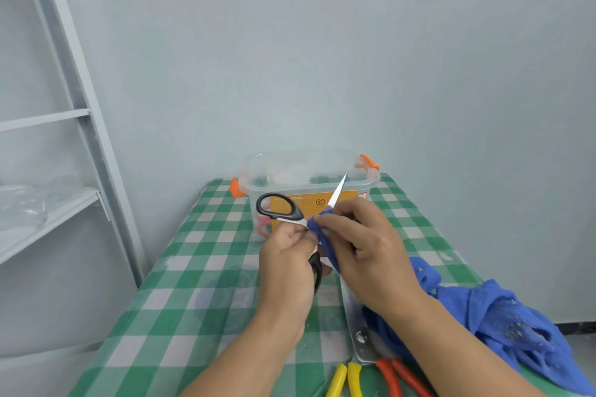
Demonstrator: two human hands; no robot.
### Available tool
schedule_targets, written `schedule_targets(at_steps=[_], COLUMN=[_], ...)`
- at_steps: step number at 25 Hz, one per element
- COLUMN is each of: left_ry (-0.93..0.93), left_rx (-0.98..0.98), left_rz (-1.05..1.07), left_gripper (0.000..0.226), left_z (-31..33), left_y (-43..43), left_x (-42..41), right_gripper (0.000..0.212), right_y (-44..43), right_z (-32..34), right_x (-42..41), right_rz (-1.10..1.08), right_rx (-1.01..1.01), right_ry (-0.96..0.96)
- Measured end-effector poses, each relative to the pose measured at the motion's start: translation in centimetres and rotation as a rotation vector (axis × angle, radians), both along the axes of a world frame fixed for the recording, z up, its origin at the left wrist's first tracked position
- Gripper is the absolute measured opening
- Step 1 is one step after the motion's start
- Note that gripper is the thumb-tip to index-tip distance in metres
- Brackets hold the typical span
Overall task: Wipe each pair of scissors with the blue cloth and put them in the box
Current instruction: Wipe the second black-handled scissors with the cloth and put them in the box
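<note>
A person's left hand (pixel 287 255) grips a pair of black-handled steel scissors (pixel 280 208) above the middle of a worktop covered in a green-and-white checked cloth (pixel 193 300). Its fingers are curled round the lower handle, while the upper handle loop stands free, up and to the left. The scissors are spread open, and one bare blade points up and to the right, its tip crossing the front of the box. Just beside the left hand, the right hand (pixel 364 248) pinches a fold of the crumpled blue cloth (pixel 503 316) between thumb and fingertips, wrapped over the scissors at the base of that blade. The rest of the cloth trails under the right forearm and lies heaped along the worktop's right edge. Beyond both hands, at the far edge, stands the clear plastic box with orange latches (pixel 364 177), its lid off. A pink-handled pair (pixel 263 226) shows dimly through its front wall. At the near edge, below the right forearm, a yellow-handled pair (pixel 353 380) and an orange-handled pair (pixel 390 377) lie side by side. Steel blades there point toward the box and are partly covered by the cloth. A white metal shelf unit (pixel 48 213) stands to the left of the worktop.
</note>
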State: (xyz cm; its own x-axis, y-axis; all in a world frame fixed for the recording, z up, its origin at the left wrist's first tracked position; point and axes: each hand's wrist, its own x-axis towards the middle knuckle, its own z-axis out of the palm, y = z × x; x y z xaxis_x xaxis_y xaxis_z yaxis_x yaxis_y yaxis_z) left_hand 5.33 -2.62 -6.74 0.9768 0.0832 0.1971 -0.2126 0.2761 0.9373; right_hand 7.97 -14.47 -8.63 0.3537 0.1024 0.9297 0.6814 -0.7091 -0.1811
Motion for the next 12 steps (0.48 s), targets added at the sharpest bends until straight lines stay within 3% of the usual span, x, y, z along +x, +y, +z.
schedule_targets(at_steps=[2, 6, 9, 12], left_ry=[-0.024, -0.053, -0.050, -0.014], left_rx=[0.060, 0.176, 0.198, 0.173], left_rz=[0.005, -0.015, -0.035, -0.024], left_gripper=[0.014, 0.015, 0.020, 0.017], left_z=[0.0, -0.1, -0.2, -0.1], left_y=[0.2, -0.3, -0.4, -0.1], left_x=[-0.1, -0.7, -0.6, -0.4], right_gripper=[0.040, 0.021, 0.020, 0.016], right_y=[-0.6, -3.0, -3.2, -1.8], right_z=[0.5, 1.3, 1.2, 0.4], right_x=[0.2, 0.3, 0.2, 0.0], right_rz=[-0.035, -0.141, -0.176, -0.067], right_rx=[0.107, 0.352, 0.331, 0.114], right_ry=[-0.006, 0.097, 0.090, 0.053])
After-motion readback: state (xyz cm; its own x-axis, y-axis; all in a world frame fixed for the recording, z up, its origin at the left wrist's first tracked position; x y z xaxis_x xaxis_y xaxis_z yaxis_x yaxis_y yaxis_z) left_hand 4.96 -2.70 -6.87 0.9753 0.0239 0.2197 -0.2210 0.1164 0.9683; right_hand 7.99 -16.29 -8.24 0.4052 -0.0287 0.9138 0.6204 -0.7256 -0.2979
